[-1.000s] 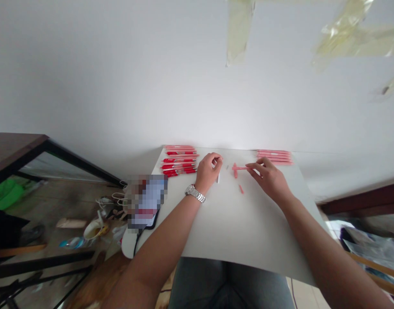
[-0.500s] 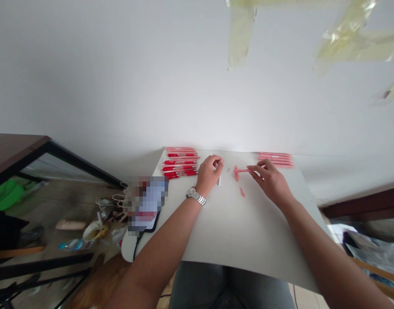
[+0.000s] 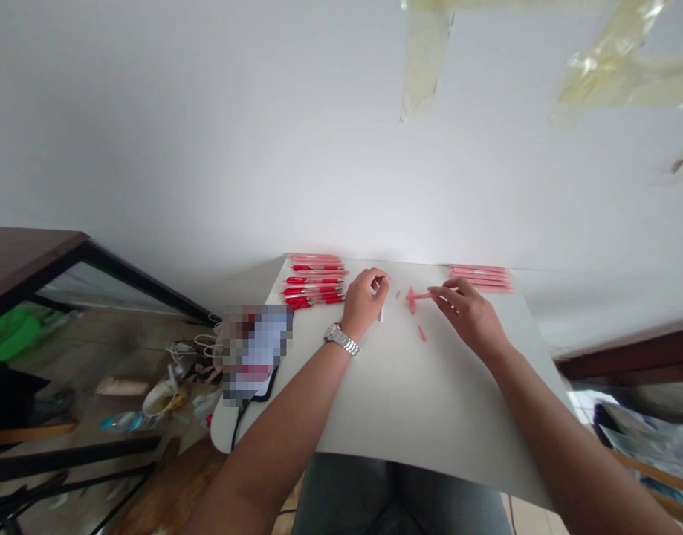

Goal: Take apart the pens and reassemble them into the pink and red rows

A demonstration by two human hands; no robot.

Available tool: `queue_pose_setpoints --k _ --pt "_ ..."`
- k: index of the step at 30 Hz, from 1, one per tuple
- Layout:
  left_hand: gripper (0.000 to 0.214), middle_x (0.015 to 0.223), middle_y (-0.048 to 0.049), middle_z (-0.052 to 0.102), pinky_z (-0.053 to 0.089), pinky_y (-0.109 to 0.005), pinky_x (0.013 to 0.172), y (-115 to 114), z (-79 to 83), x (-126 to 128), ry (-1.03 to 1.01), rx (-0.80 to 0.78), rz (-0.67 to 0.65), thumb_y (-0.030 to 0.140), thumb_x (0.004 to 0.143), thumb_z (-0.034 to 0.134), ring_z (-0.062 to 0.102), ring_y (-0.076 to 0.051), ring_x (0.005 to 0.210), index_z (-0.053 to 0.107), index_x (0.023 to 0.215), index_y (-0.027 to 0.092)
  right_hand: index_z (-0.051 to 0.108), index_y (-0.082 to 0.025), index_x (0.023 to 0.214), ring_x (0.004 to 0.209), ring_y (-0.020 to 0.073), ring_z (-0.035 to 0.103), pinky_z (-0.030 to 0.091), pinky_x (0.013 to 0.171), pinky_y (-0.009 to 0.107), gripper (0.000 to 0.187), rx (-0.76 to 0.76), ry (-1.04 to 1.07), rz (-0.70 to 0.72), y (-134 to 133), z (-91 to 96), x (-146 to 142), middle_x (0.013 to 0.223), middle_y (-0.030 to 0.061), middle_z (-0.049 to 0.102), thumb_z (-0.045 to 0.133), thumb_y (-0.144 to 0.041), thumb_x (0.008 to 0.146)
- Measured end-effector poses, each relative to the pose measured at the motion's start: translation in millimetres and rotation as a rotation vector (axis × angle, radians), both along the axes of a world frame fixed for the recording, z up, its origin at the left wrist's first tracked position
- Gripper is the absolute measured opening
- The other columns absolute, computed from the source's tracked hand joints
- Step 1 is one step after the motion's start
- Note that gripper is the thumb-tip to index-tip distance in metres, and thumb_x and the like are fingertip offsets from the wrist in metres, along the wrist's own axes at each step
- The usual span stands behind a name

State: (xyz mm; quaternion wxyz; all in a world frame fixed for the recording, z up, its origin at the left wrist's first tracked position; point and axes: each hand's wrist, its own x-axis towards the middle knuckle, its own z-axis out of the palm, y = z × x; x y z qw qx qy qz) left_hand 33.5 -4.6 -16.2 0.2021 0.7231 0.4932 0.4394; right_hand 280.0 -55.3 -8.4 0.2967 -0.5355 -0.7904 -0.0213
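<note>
Little has moved: the right hand [image 3: 468, 313] pinches a pink tube [image 3: 422, 296].

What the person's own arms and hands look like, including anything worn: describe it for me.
The left hand and right hand wear no gloves, and no ring can be made out. A silver-coloured metal watch with a link bracelet circles the left wrist. The left forearm and right forearm show no sleeves.

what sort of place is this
Probably a room at home, or a small makeshift workspace: a white table with a row of red pens stands by a wall with yellowish tape, and the floor beside it is cluttered.
</note>
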Motion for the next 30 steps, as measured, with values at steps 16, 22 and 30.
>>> queue_pose_setpoints --k 16,22,30 --pt "0.012 0.093 -0.0026 0.071 0.048 -0.028 0.077 -0.8 0.4 0.3 -0.004 -0.01 0.012 0.023 0.099 0.055 0.062 -0.015 0.08 0.067 0.096 0.021 0.074 -0.023 0.117 0.072 0.0161 0.065 0.048 0.064 0.029 0.035 -0.061 0.103 -0.05 1.2 -2.7 2.6 0.101 0.0085 0.069 0.047 -0.043 0.106" --pt "0.012 0.091 -0.0022 0.07 0.048 -0.028 0.077 -1.4 0.9 0.5 -0.007 -0.01 0.028 0.023 0.098 0.055 0.062 -0.015 0.08 0.067 0.096 0.021 0.074 -0.022 0.118 0.068 0.0166 0.064 0.051 0.065 0.031 0.037 -0.078 0.216 -0.06 1.9 -2.7 6.6 0.097 0.008 0.071 0.049 -0.046 0.105" --pt "0.013 0.09 -0.0027 0.069 0.048 -0.028 0.077 -1.1 3.6 -2.4 -0.023 0.013 0.052 0.021 0.099 0.054 0.061 -0.015 0.08 0.066 0.095 0.021 0.074 -0.021 0.111 0.071 0.0183 0.065 0.051 0.069 0.033 0.035 -0.112 0.274 -0.109 4.1 -8.6 12.1 0.093 0.0075 0.072 0.053 -0.047 0.102"
